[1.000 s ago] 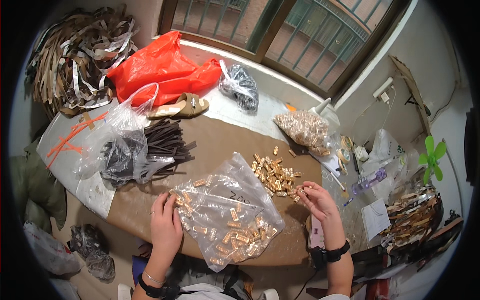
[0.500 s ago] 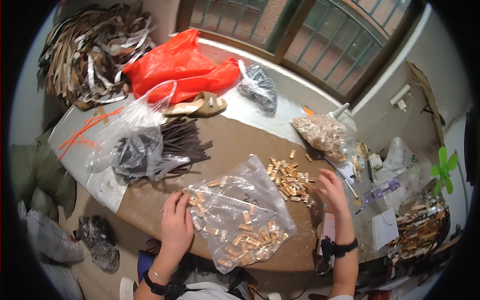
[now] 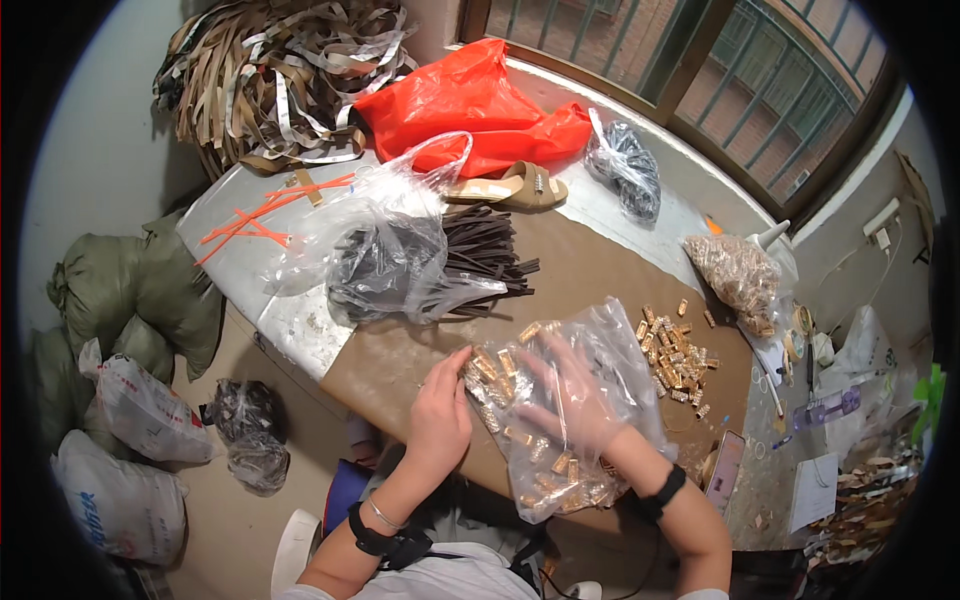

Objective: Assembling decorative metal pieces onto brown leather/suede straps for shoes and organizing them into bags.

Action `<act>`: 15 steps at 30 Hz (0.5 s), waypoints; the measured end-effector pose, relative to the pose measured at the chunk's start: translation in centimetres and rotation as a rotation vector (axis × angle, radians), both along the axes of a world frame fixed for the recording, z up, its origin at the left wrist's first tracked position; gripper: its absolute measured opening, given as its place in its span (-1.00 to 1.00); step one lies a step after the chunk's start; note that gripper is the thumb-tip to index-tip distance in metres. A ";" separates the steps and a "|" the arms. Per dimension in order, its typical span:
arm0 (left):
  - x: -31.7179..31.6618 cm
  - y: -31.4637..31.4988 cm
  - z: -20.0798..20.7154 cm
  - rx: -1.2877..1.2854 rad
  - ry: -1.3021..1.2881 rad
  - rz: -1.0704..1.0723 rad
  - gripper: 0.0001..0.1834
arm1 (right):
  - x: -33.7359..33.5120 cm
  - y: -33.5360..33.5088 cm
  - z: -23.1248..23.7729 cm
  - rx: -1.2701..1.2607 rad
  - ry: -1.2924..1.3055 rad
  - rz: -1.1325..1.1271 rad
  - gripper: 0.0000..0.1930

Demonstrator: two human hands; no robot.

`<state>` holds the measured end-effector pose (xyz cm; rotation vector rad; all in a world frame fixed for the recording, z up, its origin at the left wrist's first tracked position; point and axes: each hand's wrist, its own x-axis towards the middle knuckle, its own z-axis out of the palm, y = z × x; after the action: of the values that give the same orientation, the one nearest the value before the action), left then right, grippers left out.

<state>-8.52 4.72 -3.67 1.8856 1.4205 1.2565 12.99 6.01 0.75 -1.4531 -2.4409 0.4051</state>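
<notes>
Loosely splayed, the right hand (image 3: 580,400) shows through the clear bag (image 3: 625,345).

Clear plastic bag (image 3: 630,362): rumpled, see-through. Small gold-coloured pieces (image 3: 507,363) inside, blocky, bunched toward its 10 and 6 o'clock edges. Loose heap of similar gold pieces (image 3: 677,356) just beside bag, at its 2 o'clock.

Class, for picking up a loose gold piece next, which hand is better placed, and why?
Probably the right hand: it is nearer the pile of gold pieces, though the clear bag covers its fingers. The left hand is at the bag's left edge, farther away.
</notes>
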 end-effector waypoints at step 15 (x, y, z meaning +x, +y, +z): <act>0.2 0.0 -0.2 -0.016 0.018 -0.032 -0.53 | 0.9 -3.4 -0.4 0.023 -0.132 -0.003 -0.57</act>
<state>-8.35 4.70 -3.87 1.9061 1.4002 1.2126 13.86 2.59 0.34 -1.5184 -2.5360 0.2883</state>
